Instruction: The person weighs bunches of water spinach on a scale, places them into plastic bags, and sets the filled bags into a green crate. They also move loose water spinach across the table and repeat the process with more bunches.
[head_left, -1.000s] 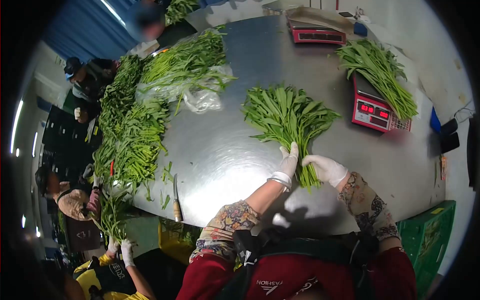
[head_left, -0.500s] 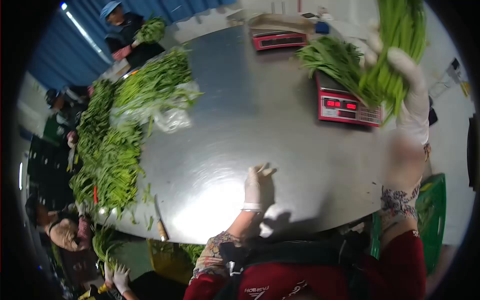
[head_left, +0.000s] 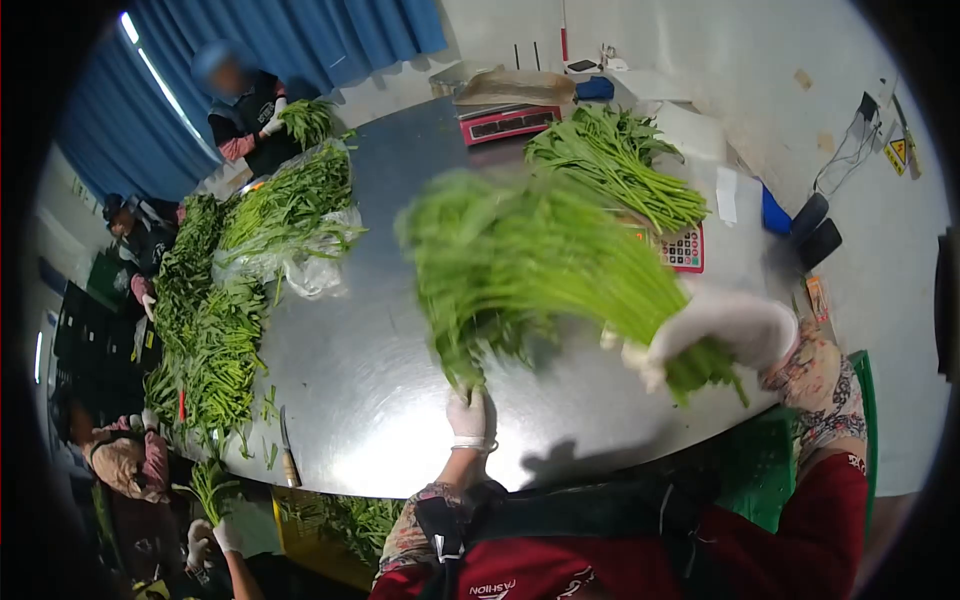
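My right hand (head_left: pixel 722 328), in a white glove, grips the stem ends of a large bunch of leafy greens (head_left: pixel 560 255). The bunch is held over the steel table, its leaves pointing left and blurred by motion. Beneath its drooping leaf tips is my gloved left hand (head_left: pixel 467 415), close to the table top. Leaves cover its fingers, so I cannot make out whether they grip. Behind the held bunch, a second bunch of greens (head_left: pixel 635 170) lies on a red digital scale (head_left: pixel 685 248), which is partly hidden.
Heaped greens (head_left: pixel 215 340) line the table's left side, beside a clear plastic bag (head_left: pixel 318 272). A knife (head_left: pixel 288 450) lies near the front edge. Another red scale (head_left: pixel 510 123) stands at the back. Co-workers handle greens on the left. A green crate (head_left: pixel 755 470) sits below right.
My right hand has brought its bunch from above the scale down and left over the table. The other bunch stays on the scale. My left hand is now under the leaf tips.
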